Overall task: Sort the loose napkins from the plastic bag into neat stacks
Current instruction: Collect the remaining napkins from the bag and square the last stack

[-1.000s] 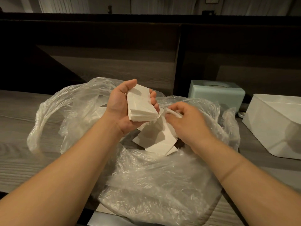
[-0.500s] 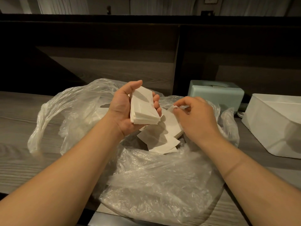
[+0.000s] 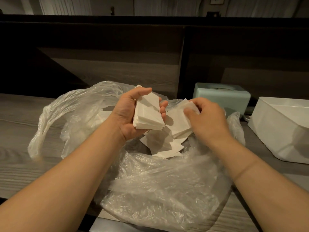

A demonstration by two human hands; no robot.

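A clear plastic bag (image 3: 155,185) lies open and crumpled on the wooden counter. Several loose white napkins (image 3: 164,144) lie in its opening. My left hand (image 3: 128,118) is palm up above the bag, and its thumb and fingers grip a neat stack of napkins (image 3: 148,114). To the right, my right hand (image 3: 204,121) pinches a single napkin (image 3: 188,104) lifted from the pile, held close to the stack.
A pale green tissue box (image 3: 222,96) stands at the back right against the dark wooden wall. A white plastic bin (image 3: 280,129) sits at the far right on the grey wood counter (image 3: 16,131). The bag's handle loop trails left.
My right hand has risen from the loose pile with one napkin and moved up to the level of the stack. My left hand has tipped the stack slightly more upright.
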